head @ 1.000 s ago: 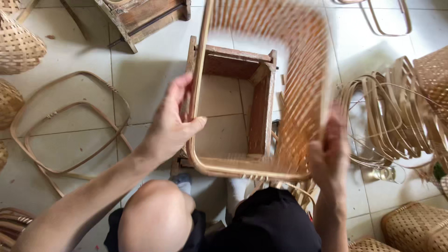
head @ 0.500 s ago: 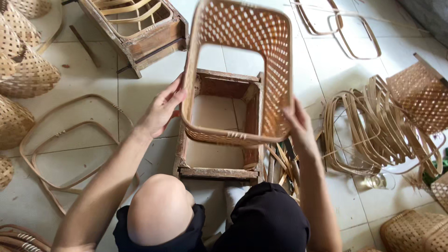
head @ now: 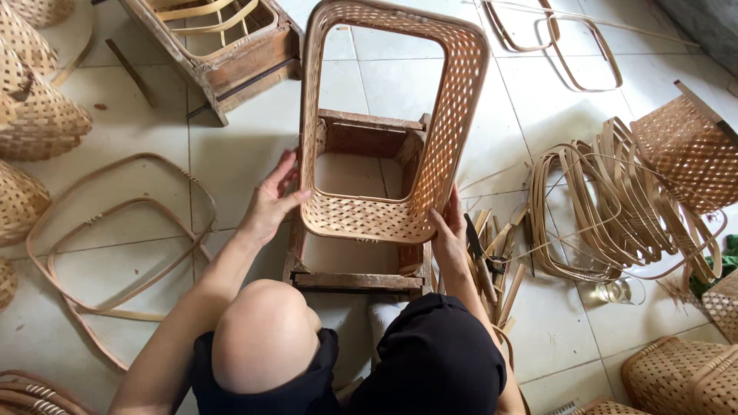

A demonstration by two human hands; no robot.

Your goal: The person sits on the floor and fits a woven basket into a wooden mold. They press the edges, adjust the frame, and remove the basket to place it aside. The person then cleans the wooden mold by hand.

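Left hand (head: 270,201) lay open, palm and spread fingers pressed flat against the near-left corner of the woven frame (head: 393,115); no curl of the fingers around it. Right hand (head: 450,244) cupped the near-right corner from below and outside, thumb along the weave; a light grip, more a prop than a clamp. Between them the two hands steadied the piece from both sides.

The woven frame, a bottomless rounded rectangle of lattice, stood tilted on its near edge, the far end raised toward the camera. Its near edge rested over the wooden mould box (head: 361,207), which sat on the tiled floor (head: 246,146) between the person's knees. Held that way, the frame's opening lined up roughly above the box; whether it touched the box rim I could not tell.

Edges: the frame's near corners sat just inside the box's sides, snug on the left, snug on the right.

Room: left of the box, loose bent hoops (head: 115,238) lay flat, near the left forearm. Right, a clutter of splints and a dark-handled tool (head: 480,257) lay just beside the right hand, then a stack of bent strips (head: 607,207). A second wooden box (head: 223,46) stood far left, well apart. Finished baskets (head: 38,115) ringed the left edge. Open tiles remained beyond the far rim.
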